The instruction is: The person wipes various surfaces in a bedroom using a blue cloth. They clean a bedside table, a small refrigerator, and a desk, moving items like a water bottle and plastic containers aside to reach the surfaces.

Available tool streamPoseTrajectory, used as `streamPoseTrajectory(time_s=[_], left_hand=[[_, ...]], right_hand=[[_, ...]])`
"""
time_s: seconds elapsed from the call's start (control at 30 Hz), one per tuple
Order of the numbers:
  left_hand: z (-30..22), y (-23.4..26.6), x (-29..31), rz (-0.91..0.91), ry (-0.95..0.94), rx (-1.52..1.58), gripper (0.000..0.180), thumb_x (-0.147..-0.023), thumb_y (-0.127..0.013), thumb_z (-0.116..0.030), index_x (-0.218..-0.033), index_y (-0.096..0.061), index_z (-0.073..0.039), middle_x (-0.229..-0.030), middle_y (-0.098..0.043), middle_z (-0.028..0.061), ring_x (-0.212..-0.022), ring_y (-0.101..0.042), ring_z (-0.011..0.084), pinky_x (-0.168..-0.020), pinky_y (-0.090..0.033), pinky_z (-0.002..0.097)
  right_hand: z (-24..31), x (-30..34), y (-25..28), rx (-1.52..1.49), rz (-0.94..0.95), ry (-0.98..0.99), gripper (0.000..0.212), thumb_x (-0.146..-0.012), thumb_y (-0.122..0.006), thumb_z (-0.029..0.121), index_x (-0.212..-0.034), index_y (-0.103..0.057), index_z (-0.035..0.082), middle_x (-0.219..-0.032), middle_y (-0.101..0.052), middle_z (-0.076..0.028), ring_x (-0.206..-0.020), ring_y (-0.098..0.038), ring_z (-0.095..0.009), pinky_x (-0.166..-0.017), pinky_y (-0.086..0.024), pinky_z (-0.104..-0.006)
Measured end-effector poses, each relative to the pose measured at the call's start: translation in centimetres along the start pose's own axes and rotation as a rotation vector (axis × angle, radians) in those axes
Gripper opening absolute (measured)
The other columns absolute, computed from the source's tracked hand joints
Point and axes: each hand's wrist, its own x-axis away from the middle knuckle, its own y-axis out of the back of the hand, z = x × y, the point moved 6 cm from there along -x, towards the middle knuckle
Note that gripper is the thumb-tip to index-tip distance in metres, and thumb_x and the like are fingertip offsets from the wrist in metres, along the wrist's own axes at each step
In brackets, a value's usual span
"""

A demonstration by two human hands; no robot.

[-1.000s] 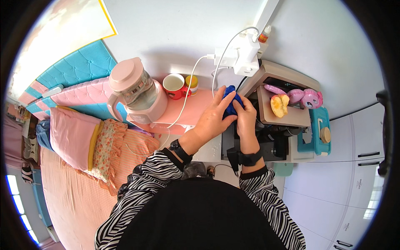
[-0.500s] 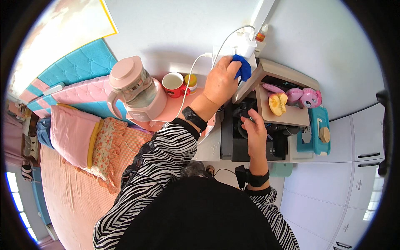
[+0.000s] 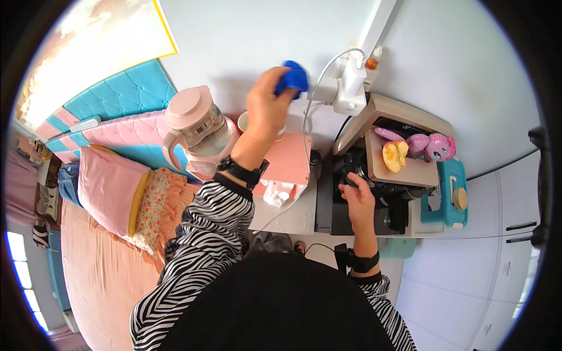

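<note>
From where I stood, the person's left hand (image 3: 269,108) was clamped on a crumpled, deep-blue, soft-looking piece of cloth (image 3: 294,81), up in front of the pale, plain wall (image 3: 234,35) and beyond the far edge of the pink, flat-topped table (image 3: 287,161), toward its right end. The right hand (image 3: 360,203) had nothing I could see in it: its fingers were half curled, thumb and forefinger apart, over the black, boxy appliance (image 3: 395,219). Whether a fingertip brushed the dark parts beneath, I could not tell.

To my eye, good handling here meant keeping the cloth gathered under several fingers rather than pinched by one fold, so that no flap hung loose, and holding the arm clear of the glass-bodied kettle with a pale-pink lid and base (image 3: 202,137) at the table's left end. The thin white cable (image 3: 306,120) hung just to the right of the cloth and ran down by the table's right edge, so it deserved a wide berth. The other hand was best kept off the flat beige panel (image 3: 418,174), where a cut piece of red-and-yellow apple (image 3: 395,155) rested.

As for the cloth's lie, I could make out no front. Its long axis, blurred as it was, seemed roughly upright, with the bulk poking out past the fingers to the right
</note>
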Motion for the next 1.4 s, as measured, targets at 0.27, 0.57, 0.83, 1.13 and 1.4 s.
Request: streamPoseTrajectory(time_s=[0.27,0.57,0.83,1.13,1.4], left_hand=[[0.3,-7.8,-3.5,0.544,0.167,-0.126,0.031,-0.073,-0.07,-0.017,-0.099,-0.062,-0.004,-0.089,-0.064,0.0141,-0.078,-0.062,0.0241,-0.071,-0.049,0.0339],[1.8,-7.3,-4.7,0.458,0.412,0.101,0.038,-0.073,-0.07,-0.009,-0.108,-0.058,-0.002,-0.09,-0.063,0.0101,-0.076,-0.061,0.0173,-0.067,-0.052,0.0292],[2.5,-8.0,-4.7,0.555,0.521,0.068,0.044,-0.073,-0.07,-0.009,-0.115,-0.055,-0.003,-0.093,-0.062,0.0112,-0.08,-0.061,0.0198,-0.068,-0.052,0.0307],[2.9,-7.5,-4.3,0.647,0.524,0.192,0.054,-0.07,-0.075,-0.02,-0.116,-0.053,-0.003,-0.094,-0.061,0.0125,-0.081,-0.062,0.0209,-0.072,-0.052,0.0304],[4.6,-5.3,-4.9,0.521,0.542,0.311,0.043,-0.071,-0.066,-0.001,-0.113,-0.055,0.0,-0.087,-0.062,0.0129,-0.071,-0.062,0.0206,-0.061,-0.052,0.03]], right_hand=[[-0.7,0.8,-0.1,0.01,0.053,0.022,0.034,-0.087,-0.054,0.005,-0.121,-0.05,0.001,-0.095,-0.066,-0.008,-0.089,-0.062,-0.013,-0.074,-0.047,-0.023],[-0.6,1.1,2.3,0.009,-0.048,-0.012,0.034,-0.083,-0.055,-0.003,-0.117,-0.052,0.001,-0.088,-0.062,-0.005,-0.081,-0.058,-0.009,-0.073,-0.045,-0.0215],[-1.2,1.1,2.7,-0.035,-0.044,0.005,0.032,-0.086,-0.055,0.001,-0.118,-0.052,0.001,-0.099,-0.06,-0.006,-0.086,-0.06,-0.011,-0.075,-0.046,-0.0223],[-1.3,1.0,2.3,-0.073,-0.024,-0.008,0.032,-0.084,-0.058,0.0,-0.116,-0.052,-0.001,-0.105,-0.057,-0.006,-0.087,-0.059,-0.011,-0.079,-0.045,-0.0225],[-1.7,0.6,0.7,-0.001,0.009,0.021,0.032,-0.083,-0.059,-0.001,-0.114,-0.053,-0.001,-0.108,-0.056,-0.006,-0.086,-0.06,-0.012,-0.076,-0.046,-0.0225]])
